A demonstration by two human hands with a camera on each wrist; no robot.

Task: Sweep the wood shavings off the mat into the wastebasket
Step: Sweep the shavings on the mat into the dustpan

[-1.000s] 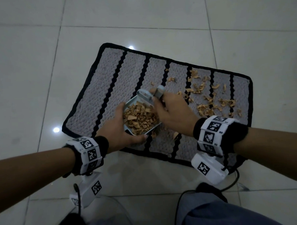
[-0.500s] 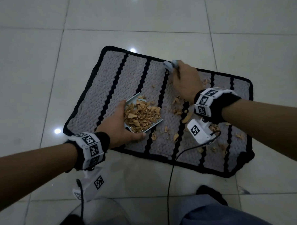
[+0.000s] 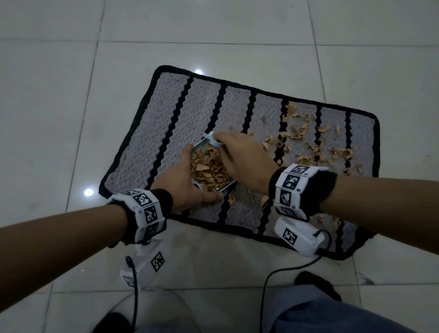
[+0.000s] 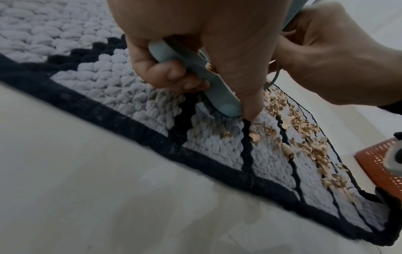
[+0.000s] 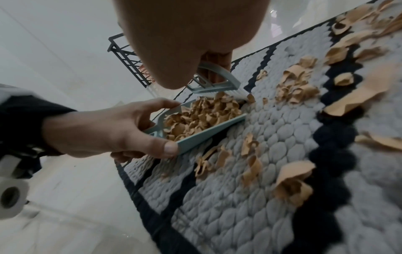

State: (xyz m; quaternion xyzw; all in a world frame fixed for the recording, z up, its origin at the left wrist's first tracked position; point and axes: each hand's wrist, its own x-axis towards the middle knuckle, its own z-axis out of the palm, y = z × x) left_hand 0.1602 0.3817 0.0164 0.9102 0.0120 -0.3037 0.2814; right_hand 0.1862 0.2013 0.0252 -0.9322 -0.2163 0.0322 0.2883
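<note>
Wood shavings (image 3: 209,170) fill dustpan (image 5: 196,140); brush (image 5: 214,82) sweeps

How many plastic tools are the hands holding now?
2: the dustpan in the left hand, and the small brush in the right hand, at the dustpan's mouth. None seems hidden.

Your right hand (image 3: 243,160) covers most of the brush (image 3: 212,139) in head view; only its tip shows. Wastebasket (image 4: 383,165) is cut off by left-wrist pic's right edge. Dustpan (image 5: 195,135) handle is hidden in your left hand (image 5: 104,130).
</note>
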